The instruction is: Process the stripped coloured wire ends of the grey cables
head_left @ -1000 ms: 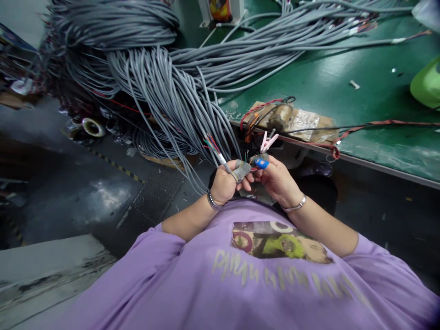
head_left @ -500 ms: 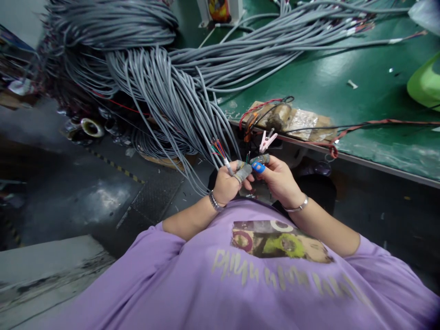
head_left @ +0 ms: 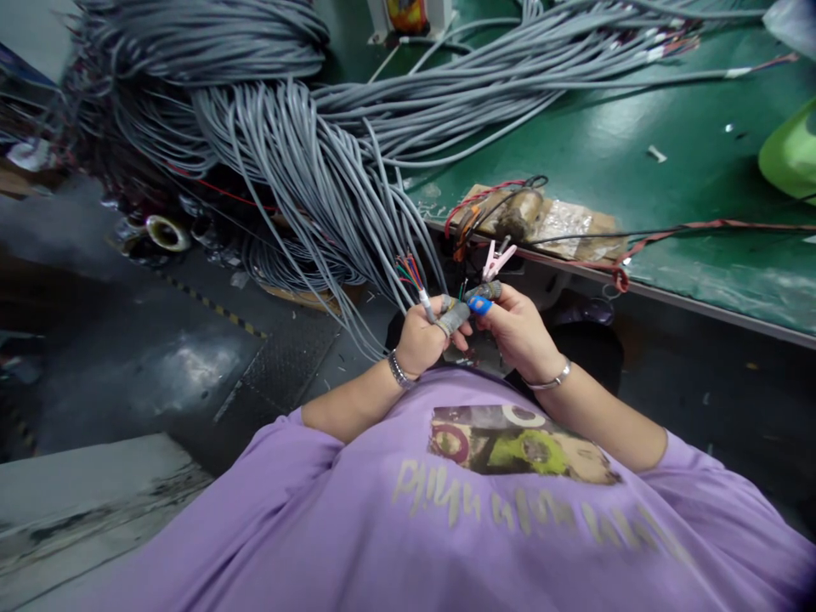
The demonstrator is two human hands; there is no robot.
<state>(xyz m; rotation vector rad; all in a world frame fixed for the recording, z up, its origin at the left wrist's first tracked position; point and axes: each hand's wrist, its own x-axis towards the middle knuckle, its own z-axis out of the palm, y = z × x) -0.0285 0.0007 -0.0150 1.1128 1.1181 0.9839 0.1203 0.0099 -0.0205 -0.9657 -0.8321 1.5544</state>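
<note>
My left hand [head_left: 422,340] is closed around the end of a grey cable [head_left: 428,313]. A white band sits near that end, and several coloured wires [head_left: 409,269] fan out above it. Grey wraps cover some of the left fingertips. My right hand [head_left: 519,331] pinches with its thumb and forefinger against the left fingertips. The right thumb wears a blue finger cover [head_left: 479,304] and the forefinger a grey wrap. A thin, dark greenish wire [head_left: 462,289] pokes up where the fingertips meet; its lower part is hidden. Just above the right hand is a pale pink clip [head_left: 496,261].
Large bundles of grey cables [head_left: 274,161] drape over the left side of the green table [head_left: 637,170]. At its front edge lies taped cardboard [head_left: 574,228] with red and black leads. A lime-green object [head_left: 790,157] is at the right. Coiled cables [head_left: 299,263] lie below.
Both hands stay together in nearly the same place, with only slight finger movement. The coloured wires and cable end have shifted a little to the right in view.
</note>
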